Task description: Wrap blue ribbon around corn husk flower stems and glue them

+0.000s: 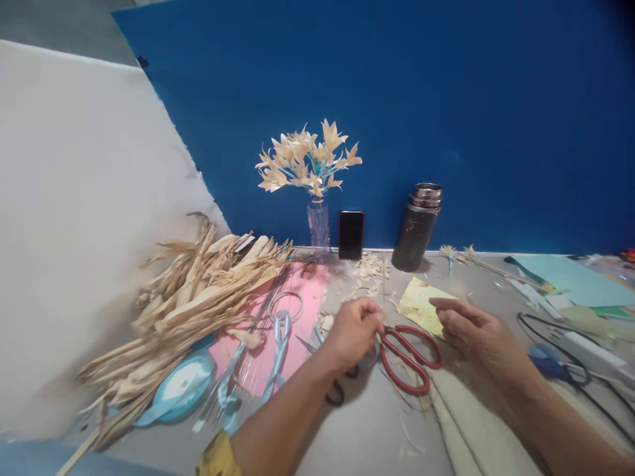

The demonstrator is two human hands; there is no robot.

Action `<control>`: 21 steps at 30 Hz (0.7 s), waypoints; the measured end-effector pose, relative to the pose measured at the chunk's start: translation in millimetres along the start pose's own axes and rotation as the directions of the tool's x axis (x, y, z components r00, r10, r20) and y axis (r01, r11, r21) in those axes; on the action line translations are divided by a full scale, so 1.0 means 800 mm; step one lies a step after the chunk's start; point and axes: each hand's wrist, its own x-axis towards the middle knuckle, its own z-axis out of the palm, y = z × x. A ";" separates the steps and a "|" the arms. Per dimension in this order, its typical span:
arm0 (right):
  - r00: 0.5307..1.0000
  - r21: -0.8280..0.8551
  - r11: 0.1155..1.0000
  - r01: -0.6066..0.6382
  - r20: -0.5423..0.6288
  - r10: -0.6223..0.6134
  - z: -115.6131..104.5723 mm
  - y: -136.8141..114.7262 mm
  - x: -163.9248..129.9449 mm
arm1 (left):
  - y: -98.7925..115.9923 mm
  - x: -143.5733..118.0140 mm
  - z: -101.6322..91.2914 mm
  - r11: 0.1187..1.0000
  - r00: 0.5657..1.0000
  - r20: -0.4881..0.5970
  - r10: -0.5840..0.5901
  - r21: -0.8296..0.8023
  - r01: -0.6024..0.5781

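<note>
My left hand (356, 332) is closed in a pinch above the table, just left of the red-handled scissors (407, 360). A faint thin line rises by its fingertips, but I cannot make out what the fingers hold. Over the lower edge of a yellow paper sheet (419, 303) is my right hand (469, 330), index finger forward and the others curled in; anything between them is too small to tell. The scissors lie between both hands, their blades hidden by my left hand. A second pair, with dark handles (335, 395), is partly under my left forearm.
Dried corn husks (213, 304) are heaped at left beside pink paper (302, 330), wires and light-blue ribbon (280, 354). Husk flowers (310, 158) stand in a clear vase (319, 231), near a phone (351, 235) and a dark flask (417, 228). Cables (550, 324) lie right.
</note>
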 end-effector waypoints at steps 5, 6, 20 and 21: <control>0.998 -0.167 0.985 0.054 -0.006 -0.056 -0.008 -0.013 0.008 | 0.035 -0.001 -0.058 0.966 0.991 -0.090 0.100 -0.228 -0.118; 0.998 -0.254 0.965 0.062 -0.011 -0.067 -0.005 -0.018 0.008 | 0.038 -0.004 -0.067 0.957 0.990 -0.094 0.105 -0.261 -0.126; 0.830 -0.813 0.181 0.553 0.518 -0.208 0.126 0.004 0.045 | -0.038 0.014 -0.085 0.904 0.992 -0.127 -0.004 -0.425 -0.050; 0.820 -0.809 0.157 0.566 0.533 -0.208 0.130 0.010 0.050 | -0.039 0.014 -0.085 0.906 0.991 -0.131 -0.007 -0.421 -0.050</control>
